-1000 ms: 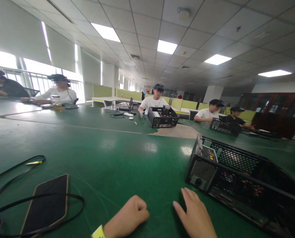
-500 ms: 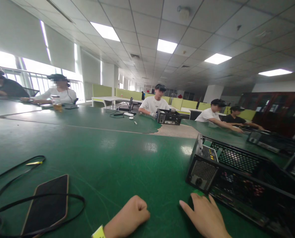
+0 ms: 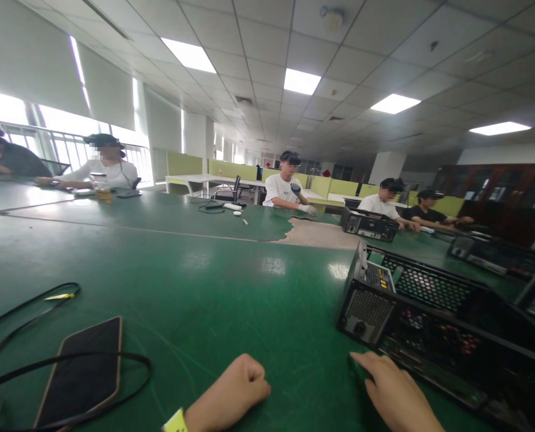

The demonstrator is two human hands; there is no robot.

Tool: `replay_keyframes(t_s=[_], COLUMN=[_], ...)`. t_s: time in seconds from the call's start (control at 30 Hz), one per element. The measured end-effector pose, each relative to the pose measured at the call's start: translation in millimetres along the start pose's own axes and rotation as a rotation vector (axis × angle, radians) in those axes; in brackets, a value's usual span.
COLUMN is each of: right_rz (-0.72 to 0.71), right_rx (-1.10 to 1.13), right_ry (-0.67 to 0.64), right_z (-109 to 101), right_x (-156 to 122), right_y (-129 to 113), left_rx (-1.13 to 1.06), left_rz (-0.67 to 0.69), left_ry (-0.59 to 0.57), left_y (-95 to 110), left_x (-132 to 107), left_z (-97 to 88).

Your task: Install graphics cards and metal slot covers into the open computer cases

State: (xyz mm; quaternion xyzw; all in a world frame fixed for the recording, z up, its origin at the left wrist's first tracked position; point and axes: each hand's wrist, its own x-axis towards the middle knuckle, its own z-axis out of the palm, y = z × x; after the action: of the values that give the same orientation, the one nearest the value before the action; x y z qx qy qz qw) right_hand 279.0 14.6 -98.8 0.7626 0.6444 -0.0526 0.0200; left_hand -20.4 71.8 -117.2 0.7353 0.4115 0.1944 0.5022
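My left hand [image 3: 238,387] rests on the green tabletop [image 3: 231,288], curled into a fist with nothing showing in it. A yellow band circles that wrist. To the right, my right hand [image 3: 393,390] lies low over the table with a finger stretched out to the left; no object is visible in it, and its other fingers are partly hidden. Just beyond it a black computer case [image 3: 370,324] lies on its side, its open frame showing a power supply and inner parts. A gap separates my right hand from the case.
A dark phone [image 3: 85,375] lies at the left, crossed by a black cable [image 3: 65,355]. Across the table, a person in a white shirt [image 3: 279,191] wears gloves. Another computer case [image 3: 370,225] stands near more people at the right. A drink cup [image 3: 102,189] is far left.
My right hand has shifted right and its spread fingers have drawn in, leaving one extended. The far computer case has moved right, away from the gloved person, who has raised one hand.
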Motion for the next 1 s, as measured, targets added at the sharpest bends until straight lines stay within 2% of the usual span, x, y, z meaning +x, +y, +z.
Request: replay_keyframes(t_s=[0.07, 0.13, 0.23, 0.33, 0.4, 0.47, 0.53, 0.63, 0.7, 0.77, 0.83, 0.9, 1.0], right_rz=[0.003, -0.025, -0.132, -0.25, -0.345, -0.463, -0.586, -0.731, -0.822, -0.837, -0.721, -0.512, -0.24], right_rx=[-0.025, -0.034, -0.021, -0.01, -0.039, -0.108, -0.174, -0.155, -0.092, -0.017, 0.068, 0.114, 0.077], right_ry=[0.019, 0.014, 0.039, 0.0, -0.084, -0.156, -0.187, -0.236, -0.231, -0.182, -0.106, -0.081, -0.196], right_z=[-2.0, -3.3, -8.3, -20.5, -29.7, -35.4, -35.0, -25.2, -18.8, -17.2, -19.6, -21.6, -15.8], right_x=[3.4, 7.0, 10.7, 17.0, 25.5, 36.6, 48.2, 61.3, 64.2, 60.6, 50.1, 34.8, 9.5], right_y=[2.9, 7.1, 17.2, 28.4, 32.9, 34.1, 32.8, 29.4, 27.8, 27.7, 29.4, 32.0, 34.9], left_rx=[0.044, 0.126, 0.326, 0.581, 0.762, 0.934, 1.079, 1.195, 1.199, 1.169, 1.144, 1.135, 1.126], left_rz=[0.033, 0.146, 0.488, 0.812, 0.926, 0.982, 0.979, 0.956, 1.0, 1.057, 1.089, 1.097, 1.089], left_ry=[0.021, 0.083, 0.171, 0.138, 0.083, 0.015, -0.095, -0.247, -0.27, -0.266, -0.254, -0.244, -0.238], left_y=[11.3, 35.8, 97.0, 168.6, 207.3, 231.5, 240.8, 236.4, 230.1, 225.7, 223.7, 223.4, 223.8], left_x=[5.5, 20.4, 63.4, 121.1, 157.0, 185.2, 204.5, 220.5, 225.9, 228.5, 229.2, 228.9, 227.7], left_z=[0.8, 4.3, 16.7, 37.4, 53.9, 69.4, 80.7, 87.2, 86.1, 83.7, 81.9, 81.4, 82.2])
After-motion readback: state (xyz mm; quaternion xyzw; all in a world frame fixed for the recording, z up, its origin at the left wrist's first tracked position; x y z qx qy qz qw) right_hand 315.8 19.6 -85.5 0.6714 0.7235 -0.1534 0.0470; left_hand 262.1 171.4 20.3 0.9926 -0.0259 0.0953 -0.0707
